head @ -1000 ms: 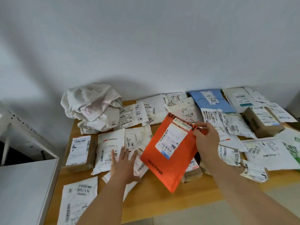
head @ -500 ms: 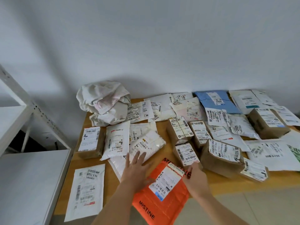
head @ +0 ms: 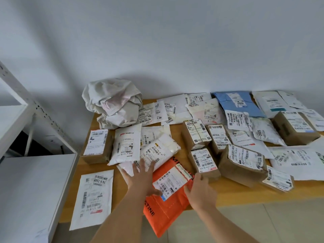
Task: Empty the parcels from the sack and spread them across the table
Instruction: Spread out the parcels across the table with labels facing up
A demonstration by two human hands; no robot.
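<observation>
An orange mailer (head: 168, 206) with a white label lies at the front edge of the wooden table (head: 231, 192), its lower end hanging over the edge. My left hand (head: 142, 178) lies flat with spread fingers on its upper left part and on the white bag beside it. My right hand (head: 199, 192) rests on the mailer's right edge, fingers loosely bent. The crumpled white sack (head: 114, 102) sits at the table's back left. Several white bags, brown boxes (head: 242, 165) and a blue mailer (head: 236, 104) cover the table.
A white metal shelf unit (head: 31, 181) stands against the table's left side. A white flat parcel (head: 94, 195) lies at the front left corner. The wall runs right behind the table. Tiled floor (head: 263, 223) shows below the front edge.
The orange mailer went from being held up in my right hand down onto the table's front edge. My right hand let go of its top and now rests on its right edge.
</observation>
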